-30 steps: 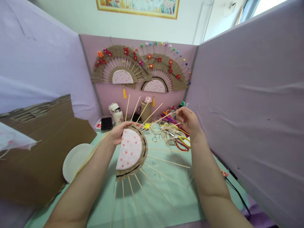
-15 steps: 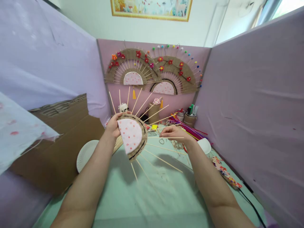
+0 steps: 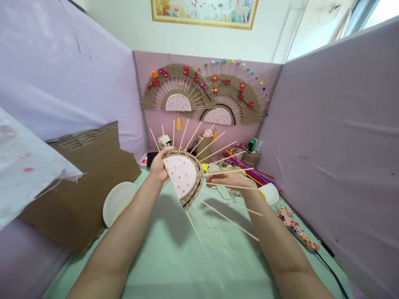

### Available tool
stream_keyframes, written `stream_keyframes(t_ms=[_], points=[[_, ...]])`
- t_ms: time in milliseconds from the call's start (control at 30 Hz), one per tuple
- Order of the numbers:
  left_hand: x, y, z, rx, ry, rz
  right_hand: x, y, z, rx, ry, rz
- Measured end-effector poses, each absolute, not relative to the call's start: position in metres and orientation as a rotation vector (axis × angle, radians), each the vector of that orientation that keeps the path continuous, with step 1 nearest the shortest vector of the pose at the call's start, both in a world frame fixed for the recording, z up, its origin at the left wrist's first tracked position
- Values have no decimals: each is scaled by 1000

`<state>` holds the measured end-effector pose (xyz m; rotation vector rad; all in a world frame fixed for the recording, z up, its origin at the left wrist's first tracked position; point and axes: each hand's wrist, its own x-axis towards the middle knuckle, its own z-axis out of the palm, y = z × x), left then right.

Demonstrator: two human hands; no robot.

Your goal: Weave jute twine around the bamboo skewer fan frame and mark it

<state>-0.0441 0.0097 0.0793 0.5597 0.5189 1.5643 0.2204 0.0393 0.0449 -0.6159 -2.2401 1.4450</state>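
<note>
Head view: left hand [image 3: 159, 167] clamped on upper-left edge of fan [image 3: 181, 176], fan held above table [image 3: 174, 261]. Right hand [image 3: 227, 179] among the sticks [image 3: 230, 220] by fan's curved rim, fingertips bunched; can't tell if gripping anything.

A plate [image 3: 114, 202] lies on the table [image 3: 174, 261] left of the fan [image 3: 181, 176], a pen cup [image 3: 251, 159] behind, rightward.

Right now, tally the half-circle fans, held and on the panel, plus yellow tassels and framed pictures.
Fan in the left hand: 1
Panel fans: 2
Yellow tassels: 2
Framed picture: 1
Total: 6
</note>
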Motion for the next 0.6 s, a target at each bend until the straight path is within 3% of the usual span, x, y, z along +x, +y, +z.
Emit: stream_keyframes(t_ms=[233,600], points=[[-34,22,69,332,583,1667,194,53,24,-663,-1659,1185],[7,0,67,311,516,1578,161,21,31,-444,-1392,1378]])
